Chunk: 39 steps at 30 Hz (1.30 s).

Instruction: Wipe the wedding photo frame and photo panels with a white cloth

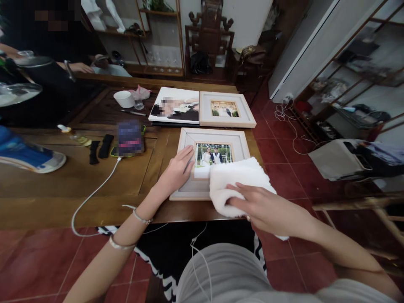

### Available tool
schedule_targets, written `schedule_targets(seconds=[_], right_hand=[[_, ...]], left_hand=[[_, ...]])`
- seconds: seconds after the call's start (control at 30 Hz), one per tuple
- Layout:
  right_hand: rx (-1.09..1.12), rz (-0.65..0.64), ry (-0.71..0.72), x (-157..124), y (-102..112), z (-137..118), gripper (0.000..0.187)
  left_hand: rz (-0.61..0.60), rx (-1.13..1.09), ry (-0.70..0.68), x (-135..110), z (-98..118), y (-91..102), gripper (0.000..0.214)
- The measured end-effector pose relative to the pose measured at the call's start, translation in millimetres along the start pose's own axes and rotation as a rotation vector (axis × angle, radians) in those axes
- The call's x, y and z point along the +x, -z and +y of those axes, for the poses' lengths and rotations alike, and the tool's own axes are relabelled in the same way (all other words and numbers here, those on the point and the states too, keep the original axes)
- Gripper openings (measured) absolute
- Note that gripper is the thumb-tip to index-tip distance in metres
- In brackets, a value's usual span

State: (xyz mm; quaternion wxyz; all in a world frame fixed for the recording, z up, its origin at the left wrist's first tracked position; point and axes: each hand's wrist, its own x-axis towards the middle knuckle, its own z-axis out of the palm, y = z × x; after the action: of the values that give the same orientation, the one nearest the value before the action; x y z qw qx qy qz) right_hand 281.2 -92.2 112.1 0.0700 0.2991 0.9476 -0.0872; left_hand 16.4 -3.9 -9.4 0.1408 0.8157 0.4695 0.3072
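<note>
A framed wedding photo (219,134) lies flat at the table's front edge, its pale wooden frame around a wide mat and a small picture of a couple. On the left side of this frame rests my left hand (179,168), fingers stretched out flat. My right hand (257,204) grips a folded white towel (238,174), with fingers tucked into its fold. The towel covers the lower right corner of the frame. Behind it lie a second framed photo (249,111) and, beside that on the left, a photo album or panel (189,113) with a couple's picture.
Leftward on the wooden table (107,185) are a phone (129,139) on a white cable (91,195), black straps (105,146), a small bottle (75,135), a white bowl (123,99) and a blue shoe (28,149). Across the table, a person's hand (80,68) shows.
</note>
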Motion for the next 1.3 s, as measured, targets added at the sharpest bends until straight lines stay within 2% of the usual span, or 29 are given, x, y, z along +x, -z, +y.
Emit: schedule_targets(seconds=[0.1,0.27,0.43,0.57,0.63,0.73,0.97,1.07,1.17,1.3], right_hand=[[0.055,0.052,-0.007,6,-10,3,0.051],[-0.010,0.244,-0.166,45,-35,59,0.059],[-0.157,0.372,-0.257,80,-29,112,0.062],[-0.194,0.368,-0.292,97,-26,128,0.060],[-0.191,0.325,-0.289,99,-28,123,0.059],[-0.157,0.232,-0.238,87,-29,103,0.058],[0.049,-0.022,-0.018,22,-5,24,0.058],[0.113,-0.059,0.069,9,1,0,0.059],[0.115,-0.032,0.062,18,-9,-1,0.060],[0.043,0.132,-0.056,49,-31,36,0.059]], left_hand=[[-0.018,-0.013,-0.015,0,0,1.5,0.047],[-0.008,-0.010,-0.010,2,-2,0.6,0.045],[0.034,0.002,-0.060,5,-4,1.1,0.041],[0.066,0.006,-0.083,6,-5,3.3,0.040],[0.070,0.009,-0.084,7,-4,3.4,0.040],[0.065,0.018,-0.077,7,-4,1.9,0.039],[0.059,0.037,-0.052,5,-3,-1.6,0.040],[0.048,0.028,-0.061,4,-3,-0.9,0.040],[0.036,0.022,-0.068,4,-4,0.2,0.041],[0.012,0.030,-0.082,5,-4,1.6,0.042]])
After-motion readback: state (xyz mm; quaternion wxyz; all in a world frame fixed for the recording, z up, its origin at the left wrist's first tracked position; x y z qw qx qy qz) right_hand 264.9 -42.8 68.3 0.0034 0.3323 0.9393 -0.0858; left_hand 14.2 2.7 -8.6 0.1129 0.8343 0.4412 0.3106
